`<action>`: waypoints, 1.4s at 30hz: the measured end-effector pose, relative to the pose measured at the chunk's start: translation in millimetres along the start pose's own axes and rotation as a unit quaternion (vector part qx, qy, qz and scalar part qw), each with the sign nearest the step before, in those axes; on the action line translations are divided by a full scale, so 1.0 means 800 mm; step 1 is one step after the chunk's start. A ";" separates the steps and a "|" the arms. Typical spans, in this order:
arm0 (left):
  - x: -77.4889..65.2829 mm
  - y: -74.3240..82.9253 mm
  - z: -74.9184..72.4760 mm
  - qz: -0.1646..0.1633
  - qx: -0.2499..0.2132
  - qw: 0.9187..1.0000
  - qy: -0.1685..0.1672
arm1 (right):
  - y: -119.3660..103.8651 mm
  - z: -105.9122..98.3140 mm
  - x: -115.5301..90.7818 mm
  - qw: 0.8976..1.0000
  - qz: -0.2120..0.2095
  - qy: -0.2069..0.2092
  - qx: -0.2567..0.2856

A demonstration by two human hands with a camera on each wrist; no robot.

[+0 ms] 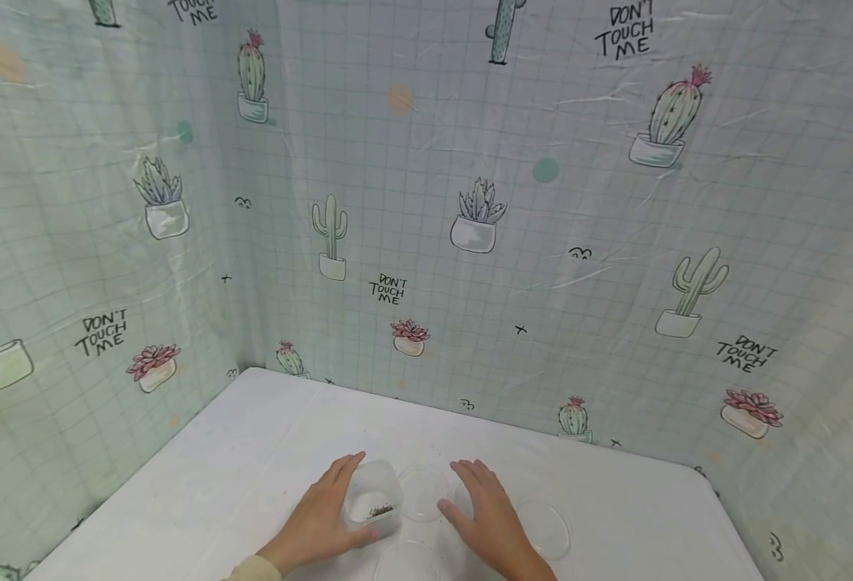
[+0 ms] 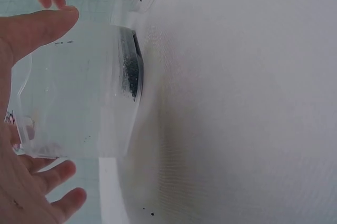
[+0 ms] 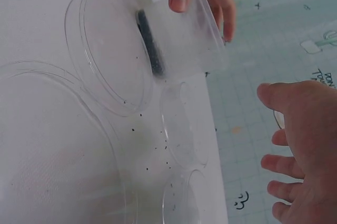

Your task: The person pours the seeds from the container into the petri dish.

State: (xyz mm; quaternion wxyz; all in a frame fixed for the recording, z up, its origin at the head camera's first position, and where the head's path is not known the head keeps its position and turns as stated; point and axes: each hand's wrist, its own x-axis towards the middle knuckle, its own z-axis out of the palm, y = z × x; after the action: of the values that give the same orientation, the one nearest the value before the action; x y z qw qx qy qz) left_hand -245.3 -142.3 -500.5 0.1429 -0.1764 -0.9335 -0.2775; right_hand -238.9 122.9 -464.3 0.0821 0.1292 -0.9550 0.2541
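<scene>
A translucent, open-topped tub [image 1: 371, 486] in the left hand [image 1: 319, 513] holds dark granules [image 1: 380, 511] on its bottom.

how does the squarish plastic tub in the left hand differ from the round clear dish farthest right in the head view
The plastic tub is squarish and deep; the clear dish is round and shallow. The tub holds dark granules; no such pile shows in the dish. The left hand grips the tub, while the dish lies unheld on the white tabletop. Both are colourless and see-through.
</scene>
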 end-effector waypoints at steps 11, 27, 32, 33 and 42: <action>0.001 -0.006 0.001 -0.012 -0.044 0.998 -0.034 | -0.001 0.003 0.003 1.000 0.004 -0.003 0.005; 0.004 -0.006 0.005 -0.020 -0.056 0.997 -0.058 | 0.011 0.011 0.006 1.000 -0.007 -0.003 -0.001; 0.007 -0.004 0.004 -0.020 -0.061 0.997 -0.053 | 0.013 0.014 0.006 1.000 -0.009 -0.002 0.001; 0.008 -0.004 0.004 -0.020 -0.062 0.997 -0.051 | 0.013 0.014 0.006 1.000 -0.009 -0.002 0.000; 0.011 -0.002 0.002 -0.012 -0.054 0.998 -0.028 | 0.012 0.022 0.006 1.000 -0.015 0.013 0.008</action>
State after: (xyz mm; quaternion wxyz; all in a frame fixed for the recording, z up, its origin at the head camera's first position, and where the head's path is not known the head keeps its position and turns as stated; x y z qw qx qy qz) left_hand -254.4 -140.2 -499.0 0.1036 -0.1800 -0.9228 -0.3244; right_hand -247.8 121.0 -482.9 0.0969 0.1411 -0.9498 0.2619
